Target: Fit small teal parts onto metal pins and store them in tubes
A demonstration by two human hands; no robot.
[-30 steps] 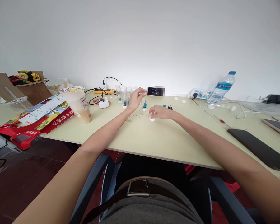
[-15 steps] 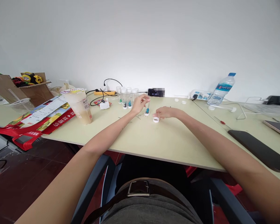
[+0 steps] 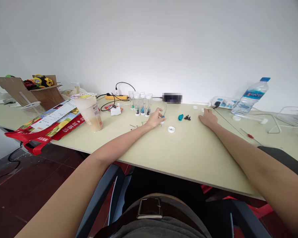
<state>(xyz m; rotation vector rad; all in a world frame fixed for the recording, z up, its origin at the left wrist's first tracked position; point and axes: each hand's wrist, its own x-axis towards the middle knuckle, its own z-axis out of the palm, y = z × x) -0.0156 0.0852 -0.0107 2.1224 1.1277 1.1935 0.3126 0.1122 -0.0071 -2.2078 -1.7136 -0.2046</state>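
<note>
My left hand (image 3: pixel 155 119) is curled with its fingertips around a small blue piece (image 3: pixel 163 116) on a white cap, partly hidden by the fingers. A thin wire rises from that piece. In front of it lies a white ring-shaped cap (image 3: pixel 171 129). My right hand (image 3: pixel 208 118) reaches to the back of the table, holding nothing visible, its thumb and fingers apart beside a white cap (image 3: pixel 203 110). Another white cap (image 3: pixel 195 107) lies to its left. Between my hands are several teal pieces (image 3: pixel 180 117) and several black screw-like pieces (image 3: pixel 187 117).
Several clear tubes (image 3: pixel 142 104) with white bases stand behind my left hand. A drink cup (image 3: pixel 90 114) and a red bag (image 3: pixel 57 127) are at left. A tilted water bottle (image 3: pixel 252 96), a power strip (image 3: pixel 223 102) and a red-handled tool (image 3: pixel 250 136) are at right.
My right hand has left the white ring-shaped cap and moved right and back, uncovering the teal and black pieces. My left hand has lowered onto the blue piece. The view has shifted slightly.
</note>
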